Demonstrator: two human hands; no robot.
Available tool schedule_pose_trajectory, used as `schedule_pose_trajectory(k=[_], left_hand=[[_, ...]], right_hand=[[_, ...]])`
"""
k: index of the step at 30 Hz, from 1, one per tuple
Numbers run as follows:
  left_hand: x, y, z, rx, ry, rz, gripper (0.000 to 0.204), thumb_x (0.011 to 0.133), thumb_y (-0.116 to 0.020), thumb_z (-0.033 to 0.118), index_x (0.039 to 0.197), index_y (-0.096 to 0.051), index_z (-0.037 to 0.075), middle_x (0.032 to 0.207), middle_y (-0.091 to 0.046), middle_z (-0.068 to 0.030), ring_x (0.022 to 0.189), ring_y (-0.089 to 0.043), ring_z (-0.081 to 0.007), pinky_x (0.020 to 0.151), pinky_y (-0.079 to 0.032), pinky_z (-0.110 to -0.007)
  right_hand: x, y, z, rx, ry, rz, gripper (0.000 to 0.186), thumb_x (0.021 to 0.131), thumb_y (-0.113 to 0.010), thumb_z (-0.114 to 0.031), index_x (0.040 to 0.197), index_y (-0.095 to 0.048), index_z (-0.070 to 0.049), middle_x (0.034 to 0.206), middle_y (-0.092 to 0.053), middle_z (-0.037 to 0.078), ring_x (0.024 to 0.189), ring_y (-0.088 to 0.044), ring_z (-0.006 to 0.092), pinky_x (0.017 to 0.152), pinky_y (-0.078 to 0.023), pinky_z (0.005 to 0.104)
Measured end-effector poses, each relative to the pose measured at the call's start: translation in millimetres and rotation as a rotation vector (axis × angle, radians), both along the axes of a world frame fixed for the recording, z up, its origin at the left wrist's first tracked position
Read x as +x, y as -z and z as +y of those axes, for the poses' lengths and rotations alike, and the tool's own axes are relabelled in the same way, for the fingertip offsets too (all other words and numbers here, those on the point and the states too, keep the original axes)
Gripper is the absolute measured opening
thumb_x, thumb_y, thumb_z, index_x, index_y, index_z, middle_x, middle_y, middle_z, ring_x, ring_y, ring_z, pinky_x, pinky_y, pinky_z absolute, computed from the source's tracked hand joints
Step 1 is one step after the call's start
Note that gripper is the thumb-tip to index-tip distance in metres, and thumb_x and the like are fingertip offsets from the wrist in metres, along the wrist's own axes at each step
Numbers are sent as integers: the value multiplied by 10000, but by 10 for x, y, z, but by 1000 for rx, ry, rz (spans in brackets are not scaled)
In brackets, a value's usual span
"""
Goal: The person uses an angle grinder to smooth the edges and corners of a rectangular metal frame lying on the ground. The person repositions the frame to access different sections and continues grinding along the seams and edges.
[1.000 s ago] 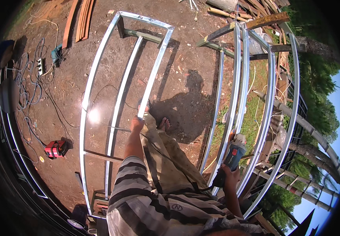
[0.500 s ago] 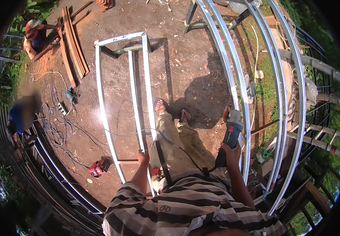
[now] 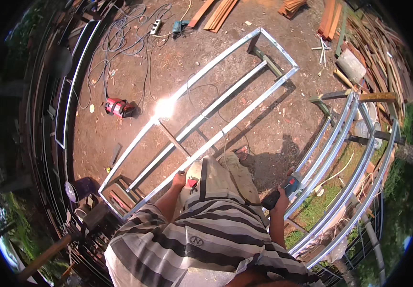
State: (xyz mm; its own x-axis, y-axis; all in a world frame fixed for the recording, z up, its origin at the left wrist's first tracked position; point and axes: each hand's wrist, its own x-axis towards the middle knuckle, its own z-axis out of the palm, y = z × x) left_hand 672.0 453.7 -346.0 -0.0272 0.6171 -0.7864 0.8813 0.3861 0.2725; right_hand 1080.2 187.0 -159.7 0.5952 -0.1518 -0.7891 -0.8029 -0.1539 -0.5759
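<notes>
An angle grinder (image 3: 291, 185) with a dark body and grey head is in my right hand (image 3: 280, 204), which is wrapped round its handle. My left hand (image 3: 178, 180) is closed at the near side of a long shiny metal frame (image 3: 237, 120); a small dark bit shows at its fingertips, too small to name. The frame's nearest rail passes right beside that hand. Inside the frame runs a middle rail, with a brownish crosspiece (image 3: 174, 139) between rails. The grinder's head overlaps shiny metal bars (image 3: 317, 168) on my right; I cannot tell whether it touches them.
A red and black bag-like thing (image 3: 119, 108), coiled cables (image 3: 120, 36), a power strip (image 3: 156, 27) and a teal power tool (image 3: 178, 27) lie on the ground to the left and far side. Timber boards (image 3: 220, 15) lie beyond. A dark bucket (image 3: 83, 189) stands at the lower left.
The view has turned, so the metal frame now runs diagonally. My left hand is at the frame's nearest rail rather than its middle one. The grinder stays in my right hand.
</notes>
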Motion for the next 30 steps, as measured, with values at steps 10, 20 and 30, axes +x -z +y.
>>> schedule_pose_trajectory(k=[10, 20, 30], left_hand=[[-1508, -613, -568, 183, -647, -76, 499, 966, -673, 362, 1284, -675, -22, 1266, -703, -275, 1232, -662, -407, 1042, -517, -449], [-3509, -314, -885, 248, -908, -75, 455, 987, -637, 376, 1249, -683, 7, 1248, -693, -285, 1212, -640, -463, 1030, -501, -513], [-4316, -193, -1165, 216, -897, -8, 418, 991, -670, 371, 1215, -707, 20, 1156, -741, -221, 1093, -695, -359, 966, -524, -452]], right_hand=[[-419, 77, 20, -44, -478, 82, 261, 911, -681, -373, 915, -591, -128, 816, -653, 74, 699, -665, 273, 676, -579, 447], [-1798, -52, 433, -72, -727, 98, 271, 887, -669, -368, 911, -600, -107, 803, -671, 109, 691, -680, 311, 691, -592, 476], [-2476, 223, 394, -31, -790, 208, 285, 862, -657, -363, 908, -608, -87, 790, -690, 144, 683, -695, 348, 706, -606, 505]])
